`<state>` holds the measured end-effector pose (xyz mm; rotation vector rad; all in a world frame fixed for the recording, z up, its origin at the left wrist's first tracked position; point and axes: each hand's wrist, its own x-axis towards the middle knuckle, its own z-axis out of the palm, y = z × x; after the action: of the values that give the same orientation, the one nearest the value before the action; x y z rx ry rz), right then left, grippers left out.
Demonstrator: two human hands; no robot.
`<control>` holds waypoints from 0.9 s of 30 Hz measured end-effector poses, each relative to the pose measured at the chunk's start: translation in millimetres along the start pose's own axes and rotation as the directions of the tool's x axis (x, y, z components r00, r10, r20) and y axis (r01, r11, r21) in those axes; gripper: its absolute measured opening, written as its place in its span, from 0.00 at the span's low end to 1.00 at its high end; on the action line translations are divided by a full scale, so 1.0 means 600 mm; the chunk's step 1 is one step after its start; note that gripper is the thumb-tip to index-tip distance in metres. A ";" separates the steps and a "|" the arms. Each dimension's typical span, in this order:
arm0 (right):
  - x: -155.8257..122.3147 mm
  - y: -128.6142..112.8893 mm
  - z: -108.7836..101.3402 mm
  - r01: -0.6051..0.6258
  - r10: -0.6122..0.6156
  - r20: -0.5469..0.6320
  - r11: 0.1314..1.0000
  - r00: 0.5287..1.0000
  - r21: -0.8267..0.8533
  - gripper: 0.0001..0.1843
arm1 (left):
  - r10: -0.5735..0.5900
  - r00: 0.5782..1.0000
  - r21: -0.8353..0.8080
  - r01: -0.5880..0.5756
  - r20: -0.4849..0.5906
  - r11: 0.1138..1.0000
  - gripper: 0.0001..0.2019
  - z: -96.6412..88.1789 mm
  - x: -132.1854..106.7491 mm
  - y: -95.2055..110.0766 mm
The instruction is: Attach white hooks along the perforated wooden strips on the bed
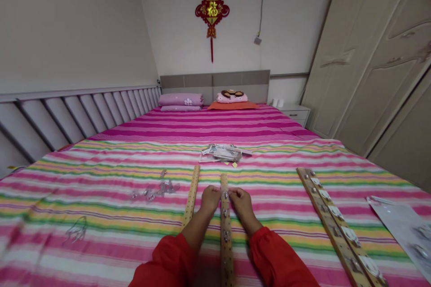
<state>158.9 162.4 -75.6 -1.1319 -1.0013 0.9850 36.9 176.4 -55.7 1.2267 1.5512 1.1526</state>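
Observation:
A long perforated wooden strip (226,251) lies lengthwise in front of me on the striped sheet. Several small shiny metal pieces (226,235) sit in a row along it. My left hand (211,199) is at the strip's left edge near its far end, fingers pinched together. Across from it, my right hand (241,202) pinches at the right edge. Between the fingertips there seems to be a small clear or shiny piece, too small to name. Left of this strip lies a second perforated wooden strip (192,193) with no metal pieces visible, partly covered by my left forearm.
Small clear packets (166,187) lie to the left, with a thin wire-like tangle (77,229) nearer me. A pile of plastic packets (224,153) is ahead. Two boards with metal and white pieces (323,206) and a clear bag (402,228) lie right. A railing (67,116) borders the bed.

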 end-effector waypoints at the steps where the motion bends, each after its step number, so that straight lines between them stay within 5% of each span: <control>1: 0.000 0.002 0.000 0.001 -0.001 -0.001 1.000 1.000 -0.009 0.11 | -0.001 1.000 0.001 0.001 -0.003 1.000 0.04 0.001 0.001 -0.001; 20: -0.014 0.011 -0.012 -0.004 0.004 0.032 1.000 0.999 0.013 0.20 | -0.073 0.994 -0.001 0.074 0.076 0.997 0.16 0.002 -0.014 0.008; 23: -0.021 0.008 -0.017 -0.069 0.068 0.016 0.994 0.998 0.089 0.23 | -0.054 0.996 0.011 0.053 0.076 0.999 0.16 -0.037 -0.023 0.026; 27: -0.024 0.003 -0.017 -0.073 0.072 0.013 0.990 0.997 0.122 0.24 | 0.086 0.995 0.078 -0.083 -0.041 0.994 0.11 -0.139 -0.027 0.035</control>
<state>165.2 146.5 -80.4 -1.0694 -0.8990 1.0953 -35.5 149.1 -14.3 1.3361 1.6023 1.1920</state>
